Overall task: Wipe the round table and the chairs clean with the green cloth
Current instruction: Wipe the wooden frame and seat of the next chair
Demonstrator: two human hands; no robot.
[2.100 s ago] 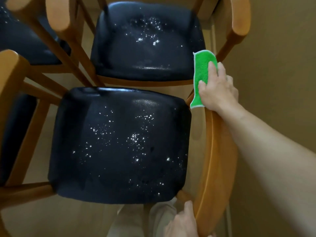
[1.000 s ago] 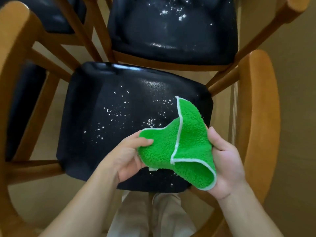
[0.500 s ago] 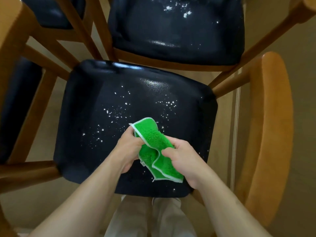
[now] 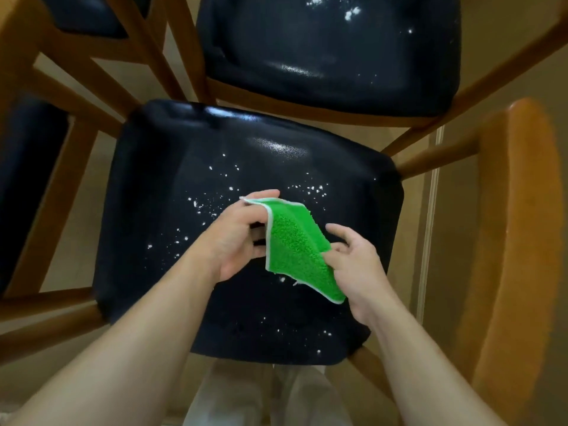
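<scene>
Whereas half a second ago the green cloth (image 4: 295, 247) was bunched tightly between both hands, it is now spread out into a flatter, folded pad above the middle of the near chair seat (image 4: 172, 186). Its upper corner is pinched between the thumb and fingers of the left hand (image 4: 236, 238); its lower right edge is met by the right hand (image 4: 353, 262), whose fingers are loosened and only lightly curled, so a firm grasp there cannot be confirmed. A second ago the cloth was held open and loose, and before that it was pressed on the wooden chair back (image 4: 516, 241) at the right. The refolding is judged to be preparation for wiping the seat, which has not yet been wiped.

The cloth is bright green, of nubby pile, with a pale stitched border, and it hangs clear of the seat. White crumbs (image 4: 215, 204) are scattered across the dark glossy seat, thickest near its centre and towards its near edge. More specks are seen on the far chair seat (image 4: 332, 50).
</scene>
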